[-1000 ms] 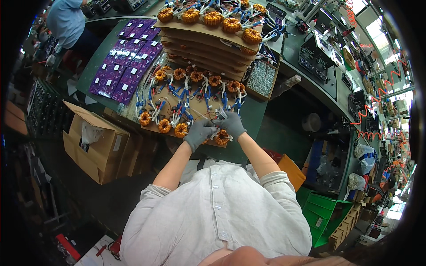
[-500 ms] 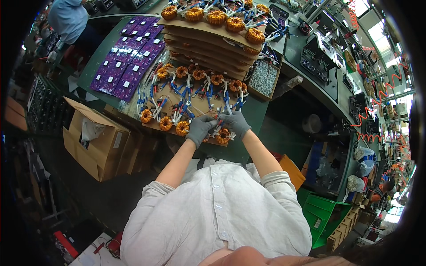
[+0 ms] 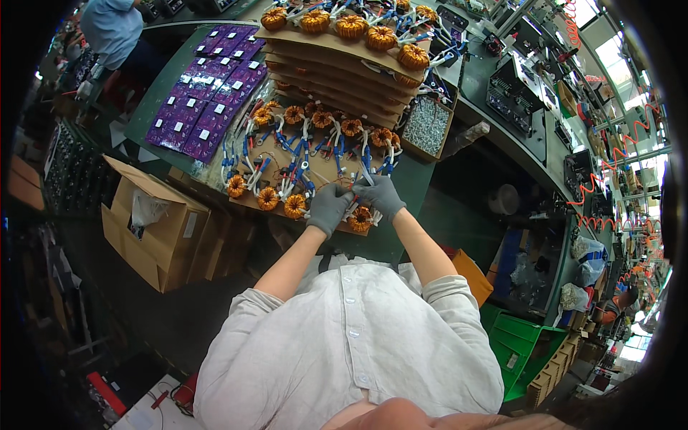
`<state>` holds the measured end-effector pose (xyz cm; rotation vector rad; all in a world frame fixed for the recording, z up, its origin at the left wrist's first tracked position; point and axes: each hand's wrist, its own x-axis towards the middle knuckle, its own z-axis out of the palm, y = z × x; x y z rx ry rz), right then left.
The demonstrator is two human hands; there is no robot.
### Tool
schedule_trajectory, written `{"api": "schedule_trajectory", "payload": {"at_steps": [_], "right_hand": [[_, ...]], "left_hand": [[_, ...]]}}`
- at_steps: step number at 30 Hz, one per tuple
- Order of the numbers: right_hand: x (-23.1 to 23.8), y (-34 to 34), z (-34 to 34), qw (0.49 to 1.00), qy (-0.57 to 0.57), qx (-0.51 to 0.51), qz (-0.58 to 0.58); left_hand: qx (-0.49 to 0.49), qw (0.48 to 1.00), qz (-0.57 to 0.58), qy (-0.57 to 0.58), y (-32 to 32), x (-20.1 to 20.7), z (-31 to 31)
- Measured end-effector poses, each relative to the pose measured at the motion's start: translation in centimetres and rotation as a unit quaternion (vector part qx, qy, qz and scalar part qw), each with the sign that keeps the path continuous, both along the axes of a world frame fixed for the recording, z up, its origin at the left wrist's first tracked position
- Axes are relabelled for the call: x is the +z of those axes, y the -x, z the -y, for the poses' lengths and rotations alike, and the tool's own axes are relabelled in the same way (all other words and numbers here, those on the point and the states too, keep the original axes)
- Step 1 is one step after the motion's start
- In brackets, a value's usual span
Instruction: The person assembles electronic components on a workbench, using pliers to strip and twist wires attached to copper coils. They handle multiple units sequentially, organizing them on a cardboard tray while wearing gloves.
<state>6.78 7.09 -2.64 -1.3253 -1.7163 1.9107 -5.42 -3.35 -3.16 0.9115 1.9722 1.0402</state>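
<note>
My left hand (image 3: 329,206) and my right hand (image 3: 381,196), both in grey gloves, meet over the near edge of a cardboard sheet (image 3: 326,169). Their fingertips are pinched close together on thin wire leads, partly hidden by the gloves. Just below the fingers lies a copper-wound toroidal coil (image 3: 360,218). More coils, such as one at the near left (image 3: 267,198), line the sheet's near and far sides. Blue, white and red leads with ring terminals (image 3: 304,165) spread between the two rows.
Behind stands a stack of cardboard layers (image 3: 337,82) topped with coils. Purple circuit boards (image 3: 204,93) lie left on the green table. A box of small metal parts (image 3: 427,125) sits right. Open cartons (image 3: 154,229) stand lower left, a green crate (image 3: 523,351) lower right. Another person (image 3: 111,32) is far left.
My left hand has shifted slightly right and its fingers have drawn in nearer to my right fingertips. My right hand stays nearly in place.
</note>
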Motion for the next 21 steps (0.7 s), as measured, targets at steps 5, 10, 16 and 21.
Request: {"api": "schedule_trajectory", "payload": {"at_steps": [5,10,16,21], "right_hand": [[-0.2,0.0,0.4,0.996,-0.019,-0.025,-0.079],[2.9,2.0,0.0,1.000,0.010,0.018,-0.011],[6.9,9.9,-1.1,0.821,-0.344,0.350,0.290],[2.8,12.0,-1.4,0.773,-0.329,0.395,0.371]], "left_hand": [[-0.080,0.972,-0.223,0.007,-0.8,-0.1,-0.5],[-0.076,0.967,-0.219,0.103,-0.7,-1.2,-1.6],[-0.156,0.945,-0.267,0.111,-1.4,4.3,0.5],[-0.037,0.943,-0.286,-0.164,1.1,2.9,5.0]]}}
